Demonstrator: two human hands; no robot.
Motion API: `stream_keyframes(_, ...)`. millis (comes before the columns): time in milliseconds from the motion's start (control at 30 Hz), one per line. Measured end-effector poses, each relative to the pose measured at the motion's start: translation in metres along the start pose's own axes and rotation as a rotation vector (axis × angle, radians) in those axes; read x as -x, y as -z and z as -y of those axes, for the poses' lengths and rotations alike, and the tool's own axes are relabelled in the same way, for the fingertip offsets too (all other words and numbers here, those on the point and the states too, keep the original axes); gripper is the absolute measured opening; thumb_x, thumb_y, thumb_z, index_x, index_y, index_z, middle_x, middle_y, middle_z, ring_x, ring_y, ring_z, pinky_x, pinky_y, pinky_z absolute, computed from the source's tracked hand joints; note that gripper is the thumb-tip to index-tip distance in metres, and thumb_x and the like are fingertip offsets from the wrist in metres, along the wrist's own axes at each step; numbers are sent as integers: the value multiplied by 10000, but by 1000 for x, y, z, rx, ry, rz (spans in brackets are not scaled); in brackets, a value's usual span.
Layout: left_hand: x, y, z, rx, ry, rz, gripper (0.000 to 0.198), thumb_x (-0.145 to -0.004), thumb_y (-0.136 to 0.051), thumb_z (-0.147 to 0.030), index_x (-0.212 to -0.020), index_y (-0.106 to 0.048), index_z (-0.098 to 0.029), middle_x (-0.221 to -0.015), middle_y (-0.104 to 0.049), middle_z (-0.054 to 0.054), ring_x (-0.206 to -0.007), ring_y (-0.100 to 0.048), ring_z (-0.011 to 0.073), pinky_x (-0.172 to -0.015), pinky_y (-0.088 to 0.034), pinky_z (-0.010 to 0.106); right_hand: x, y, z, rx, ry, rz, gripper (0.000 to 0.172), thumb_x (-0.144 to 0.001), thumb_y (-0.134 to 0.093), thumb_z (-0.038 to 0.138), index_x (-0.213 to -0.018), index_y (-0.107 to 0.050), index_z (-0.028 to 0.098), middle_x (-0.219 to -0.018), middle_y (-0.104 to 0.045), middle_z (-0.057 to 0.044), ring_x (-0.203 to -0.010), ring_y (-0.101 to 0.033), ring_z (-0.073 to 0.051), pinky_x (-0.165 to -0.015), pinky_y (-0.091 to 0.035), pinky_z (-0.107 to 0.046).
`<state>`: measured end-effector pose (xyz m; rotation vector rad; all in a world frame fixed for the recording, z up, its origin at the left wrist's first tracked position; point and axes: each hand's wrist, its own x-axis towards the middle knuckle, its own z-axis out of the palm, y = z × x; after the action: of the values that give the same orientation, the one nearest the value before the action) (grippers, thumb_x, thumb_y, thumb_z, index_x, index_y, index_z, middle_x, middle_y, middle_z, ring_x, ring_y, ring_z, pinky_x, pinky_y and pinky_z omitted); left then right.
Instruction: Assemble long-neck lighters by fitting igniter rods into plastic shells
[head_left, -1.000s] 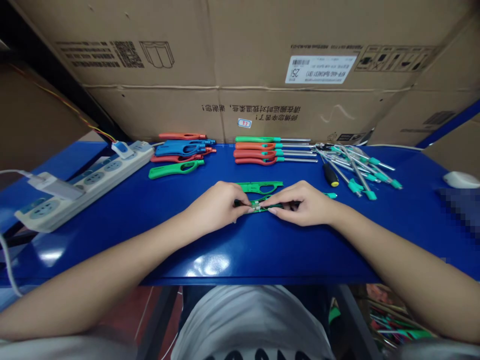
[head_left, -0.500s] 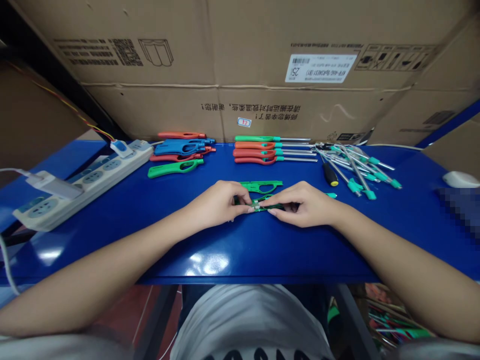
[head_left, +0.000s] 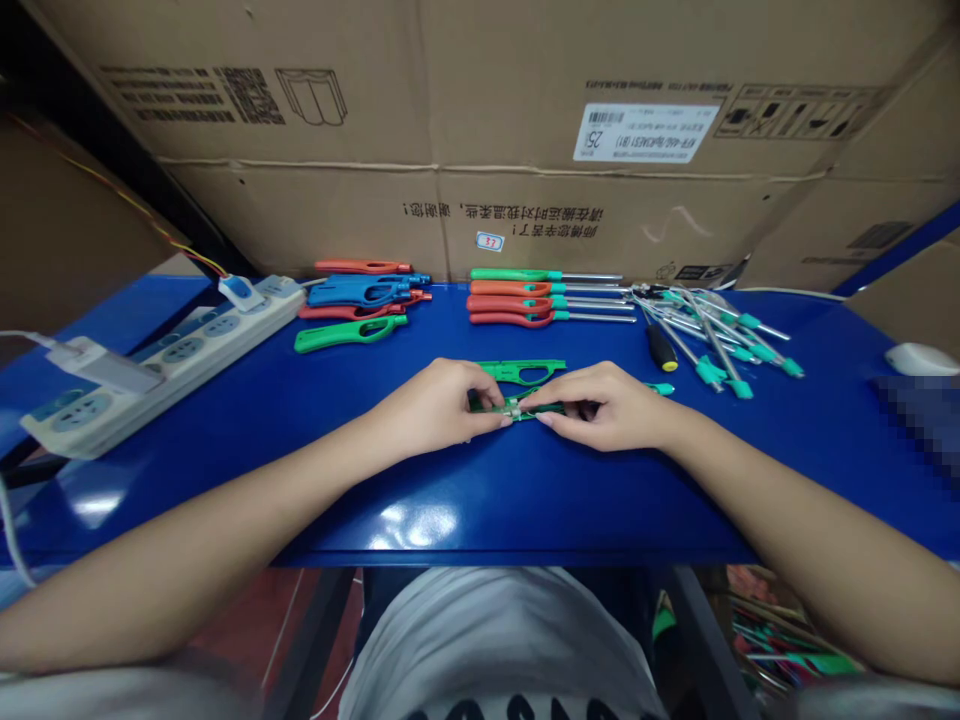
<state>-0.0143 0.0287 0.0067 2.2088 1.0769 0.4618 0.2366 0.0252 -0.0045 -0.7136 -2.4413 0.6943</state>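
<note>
A green utility lighter body, opened up with small metal and clear parts showing inside, lies low over the table between my hands. My left hand grips its left end between thumb and fingers. From the other side, my right hand pinches at its middle, the thumb along the near edge and the index finger on the inner parts; my fingers hide much of it. Just behind lies a separate green lighter shell half. A turquoise-tipped piece sticks out beyond my right hand.
Behind lie coloured lighter handles and lighters with metal tubes. A screwdriver rests beside a pile of metal lighter tubes. A power strip stands at left, a white mouse at right. Cardboard walls the back.
Both hands keep their hold on the green lighter body, with only tiny finger shifts. The camera view has moved slightly.
</note>
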Motion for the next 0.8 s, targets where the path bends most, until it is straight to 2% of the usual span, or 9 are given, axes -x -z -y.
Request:
stream_keyframes(133,1,-1,2,71,45,30,143,-877,-720,-287,-932,-794,-177,-815,-744,28,-475,-641,90,-536,-480,202,0,-2,-2,2,-2,-46,248,-911,-620,241,-1096,-782,206,-930,-802,-41,-602,-654,-100,-561,-480,-205)
stream_keyframes(533,1,-3,2,21,-2,4,99,-875,-738,-249,-887,-809,-181,-770,-715,16,-479,-617,85,-579,-479,223,1,-2,-3,29,33,-34,238,-903,-632,232,-1080,-787,204,-929,-803,-40,-619,-676,-108,-585,-499,-212)
stream_keyframes(667,3,-4,-2,-166,-73,-16,114,-895,-713,-232,-891,-822,-200,-826,-723,43,-653,-661,137,-657,-483,245,1,-2,-3,22,37,-15,236,-903,-637,226,-1092,-775,195,-916,-796,-37,-601,-650,-97,-576,-486,-205)
stream_keyframes(800,7,-6,-6,-308,-111,-25,169,-938,-654,-244,-941,-818,-201,-907,-724,60,-803,-682,182,-741,-500,277,1,7,-3,88,35,-35,226,-909,-621,212,-1101,-737,184,-963,-760,-48,-566,-561,-79,-572,-461,-215)
